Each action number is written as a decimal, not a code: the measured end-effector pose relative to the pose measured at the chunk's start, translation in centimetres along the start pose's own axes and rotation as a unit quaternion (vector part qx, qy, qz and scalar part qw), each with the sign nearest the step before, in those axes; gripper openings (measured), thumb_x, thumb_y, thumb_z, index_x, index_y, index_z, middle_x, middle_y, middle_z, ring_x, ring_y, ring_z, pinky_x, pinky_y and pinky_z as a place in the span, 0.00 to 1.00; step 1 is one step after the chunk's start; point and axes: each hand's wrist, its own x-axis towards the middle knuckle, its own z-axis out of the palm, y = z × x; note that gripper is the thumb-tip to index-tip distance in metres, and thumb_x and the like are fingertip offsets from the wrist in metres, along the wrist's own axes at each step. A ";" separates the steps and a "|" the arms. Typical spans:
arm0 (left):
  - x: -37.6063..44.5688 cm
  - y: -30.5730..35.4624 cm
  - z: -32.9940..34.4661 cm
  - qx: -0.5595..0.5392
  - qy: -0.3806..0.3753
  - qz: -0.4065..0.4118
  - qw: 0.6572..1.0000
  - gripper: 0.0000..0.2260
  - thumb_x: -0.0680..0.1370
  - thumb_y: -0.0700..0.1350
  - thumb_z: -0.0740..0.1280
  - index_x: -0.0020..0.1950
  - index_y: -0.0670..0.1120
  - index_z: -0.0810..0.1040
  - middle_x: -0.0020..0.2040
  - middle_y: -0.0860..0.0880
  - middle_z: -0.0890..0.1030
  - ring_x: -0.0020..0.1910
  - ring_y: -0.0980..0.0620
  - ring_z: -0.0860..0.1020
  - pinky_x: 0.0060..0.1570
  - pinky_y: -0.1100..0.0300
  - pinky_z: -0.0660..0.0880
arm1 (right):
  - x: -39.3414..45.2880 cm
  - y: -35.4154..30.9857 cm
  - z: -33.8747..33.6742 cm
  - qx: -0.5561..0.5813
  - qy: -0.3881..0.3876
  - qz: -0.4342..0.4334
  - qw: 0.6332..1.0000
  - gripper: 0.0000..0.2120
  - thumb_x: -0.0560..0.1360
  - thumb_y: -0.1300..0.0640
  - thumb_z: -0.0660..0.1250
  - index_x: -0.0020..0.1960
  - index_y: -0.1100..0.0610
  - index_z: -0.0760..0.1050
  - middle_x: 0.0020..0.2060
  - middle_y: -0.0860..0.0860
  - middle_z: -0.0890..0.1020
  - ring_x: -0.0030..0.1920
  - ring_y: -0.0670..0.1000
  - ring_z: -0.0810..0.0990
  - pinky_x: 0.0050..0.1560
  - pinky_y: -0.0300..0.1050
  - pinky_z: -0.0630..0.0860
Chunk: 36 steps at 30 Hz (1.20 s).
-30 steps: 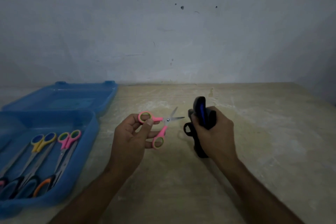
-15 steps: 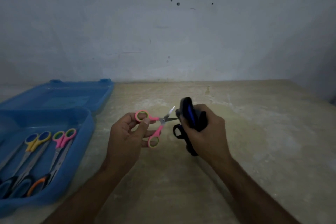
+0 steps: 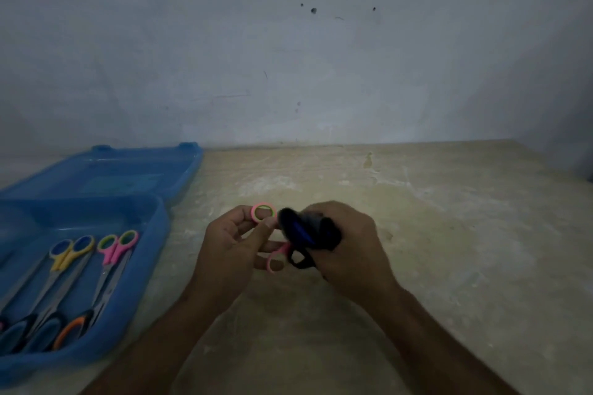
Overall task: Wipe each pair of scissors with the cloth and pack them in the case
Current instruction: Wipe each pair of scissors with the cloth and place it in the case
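Head view is showing the left hand (image 3: 229, 244) pinching the small pink scissors (image 3: 263, 212) by their handle loops above the table (image 3: 449, 250), while the right hand (image 3: 348, 245) is gripping the dark cloth (image 3: 305, 231) bunched over the blades. Far left, the open blue case (image 3: 154, 266) is holding several packed scissors (image 3: 106, 269), their handles yellow, pink, black and orange.

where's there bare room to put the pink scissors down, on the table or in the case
The table is bare right of the right hand, out to its far and right edges, and also between the hands and the wall. In the case, the tray's far strip above the packed scissors is free; its near half is crowded.
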 end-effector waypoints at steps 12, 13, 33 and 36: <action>-0.4 0.0 0.3 0.018 0.003 0.010 1.000 0.04 0.79 0.37 0.68 0.52 0.38 0.80 0.45 0.43 0.88 0.37 0.42 0.87 0.29 0.55 0.81 | 0.3 0.6 0.0 -0.031 -0.021 0.028 0.999 0.10 0.68 0.59 0.78 0.47 0.54 0.83 0.40 0.49 0.84 0.40 0.49 0.81 0.41 0.45 0.78; -0.4 0.1 0.2 0.021 -0.005 0.015 1.000 0.04 0.80 0.36 0.67 0.52 0.37 0.80 0.45 0.43 0.88 0.37 0.42 0.87 0.29 0.55 0.81 | 0.7 1.2 -0.2 -0.023 0.003 0.057 0.998 0.10 0.67 0.61 0.78 0.47 0.54 0.83 0.39 0.49 0.83 0.40 0.50 0.81 0.41 0.46 0.77; -0.3 -0.8 1.2 -0.155 0.084 -0.083 0.981 0.08 0.80 0.38 0.67 0.56 0.35 0.79 0.44 0.40 0.87 0.38 0.50 0.86 0.38 0.60 0.83 | -0.4 -2.0 1.0 0.250 -0.055 0.203 0.945 0.10 0.71 0.61 0.79 0.43 0.65 0.79 0.35 0.62 0.81 0.35 0.58 0.82 0.35 0.41 0.80; -0.6 -1.4 1.4 -0.118 0.077 -0.080 0.987 0.09 0.80 0.41 0.68 0.55 0.36 0.78 0.46 0.36 0.85 0.39 0.47 0.84 0.37 0.58 0.82 | -0.5 -1.9 1.0 0.250 -0.076 0.211 0.942 0.05 0.72 0.62 0.78 0.43 0.59 0.82 0.37 0.56 0.85 0.37 0.50 0.85 0.37 0.37 0.80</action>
